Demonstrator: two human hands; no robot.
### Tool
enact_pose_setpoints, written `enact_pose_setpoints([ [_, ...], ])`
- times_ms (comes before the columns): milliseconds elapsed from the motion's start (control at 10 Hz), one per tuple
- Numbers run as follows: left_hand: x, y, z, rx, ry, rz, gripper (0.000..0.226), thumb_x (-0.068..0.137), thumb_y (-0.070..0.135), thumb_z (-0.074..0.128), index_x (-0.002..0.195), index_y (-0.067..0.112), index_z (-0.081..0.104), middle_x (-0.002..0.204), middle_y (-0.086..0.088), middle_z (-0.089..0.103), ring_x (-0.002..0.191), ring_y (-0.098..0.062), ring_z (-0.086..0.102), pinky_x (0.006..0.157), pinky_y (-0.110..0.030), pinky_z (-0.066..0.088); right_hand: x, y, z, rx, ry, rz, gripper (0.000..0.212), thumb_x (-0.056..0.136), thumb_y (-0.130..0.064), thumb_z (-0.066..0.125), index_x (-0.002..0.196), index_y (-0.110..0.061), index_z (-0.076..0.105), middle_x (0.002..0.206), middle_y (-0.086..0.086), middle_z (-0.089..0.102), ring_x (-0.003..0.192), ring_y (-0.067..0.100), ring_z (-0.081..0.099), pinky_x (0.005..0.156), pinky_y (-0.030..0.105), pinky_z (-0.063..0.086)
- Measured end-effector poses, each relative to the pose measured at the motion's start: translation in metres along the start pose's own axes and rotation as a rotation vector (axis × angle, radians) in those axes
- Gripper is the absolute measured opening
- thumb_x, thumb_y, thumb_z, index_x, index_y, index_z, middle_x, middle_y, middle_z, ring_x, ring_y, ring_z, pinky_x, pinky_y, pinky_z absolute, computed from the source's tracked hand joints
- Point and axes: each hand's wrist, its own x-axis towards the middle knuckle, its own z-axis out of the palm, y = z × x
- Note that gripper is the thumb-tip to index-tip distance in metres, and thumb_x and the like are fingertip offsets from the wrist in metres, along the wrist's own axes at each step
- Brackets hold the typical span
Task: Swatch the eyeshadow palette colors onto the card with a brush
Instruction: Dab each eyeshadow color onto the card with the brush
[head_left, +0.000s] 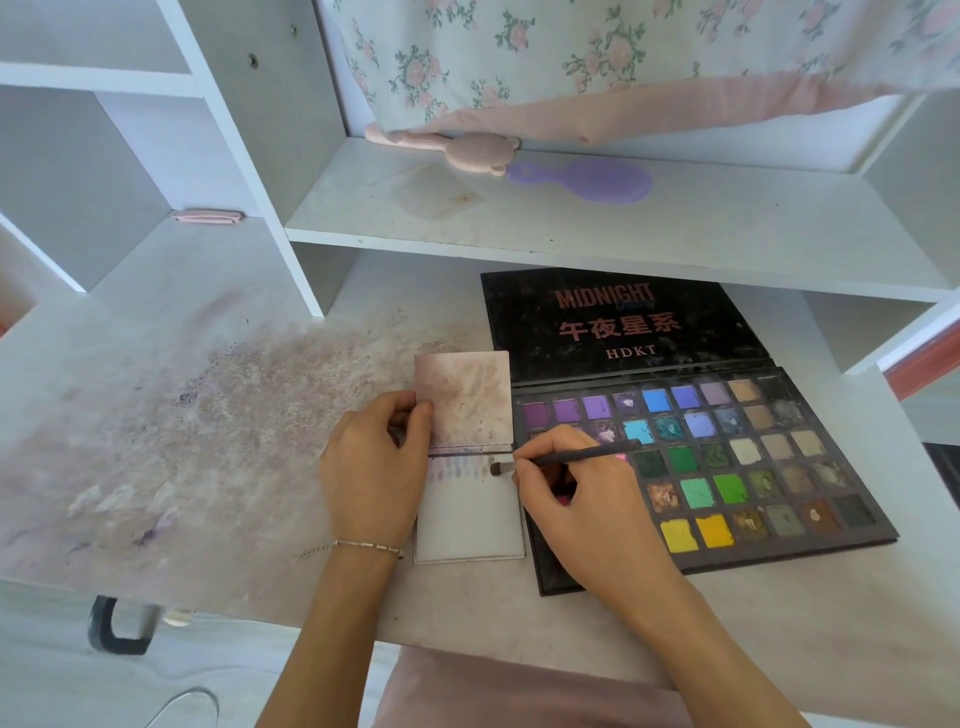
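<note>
The right hand (571, 493) pinches a thin black brush (571, 458), tip apparently touching the white card (467, 525) — adding to its swatch row. The left hand (374, 467) grips the card's edge, steadying it beside the open multicoloured eyeshadow palette (727, 467).

Bright, soft daylight everywhere, apparently from the 12 o'clock side through the floral curtain (597, 52), with no hard glare. Only faint, diffuse shadows: a pale band under the shelf (571, 228) and a thin dark edge below the right hand (582, 499) and the brush (566, 460). Slight shine on the black lid of the palette (623, 322) (printed letters legible all the same). Sharp enough at the centre, colour pans clearly separated. Softer and smeared toward 7 and 8 o'clock, near the desk edge (156, 592). Strong wide-angle bending of straight lines at 9, 3 and 1 o'clock. Whites a little washed out at 11 o'clock.
</note>
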Motion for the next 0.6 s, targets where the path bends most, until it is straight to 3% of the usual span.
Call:
enact_pose_setpoints([
  [600,-0.0002,-0.0004,0.0001,-0.004,0.001,0.005,0.013,0.086,0.026,0.057,0.088,0.018,0.068,0.072,0.008,0.060,0.076,-0.017,0.057,0.066,-0.026,0.040,0.0003,-0.0003,-0.0010,0.001,-0.030,0.012,0.007,0.085,-0.018,0.057,0.085,-0.025,0.056,0.080,-0.007,0.057,0.077,-0.001,0.052,0.063,0.011,0.046],
])
